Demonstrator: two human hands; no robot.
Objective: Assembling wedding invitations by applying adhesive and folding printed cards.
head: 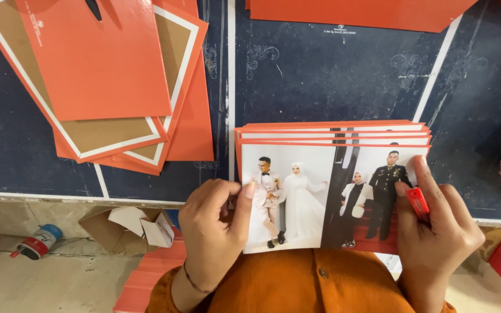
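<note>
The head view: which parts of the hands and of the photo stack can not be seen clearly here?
- Photo stack, head view: only the top print shows; lower ones are covered, edges aside.
- Small red object: right hand wraps it, so its kind is unclear.
- Left hand: fingertips hidden behind the print's left edge.
- Orange covers: cut off by the top edge.

A torn brown cardboard box [127, 227] lies open on the floor — a white-labelled, blue-capped can [37, 241] beside it.

Orange-red covers [102, 58] with brown, white-bordered insides; orange-edged photo sheets [331, 136]; dark navy tabletop [331, 75] with faint white scrollwork and stripes; red lighter [418, 204]; orange shirt [302, 287].
</note>
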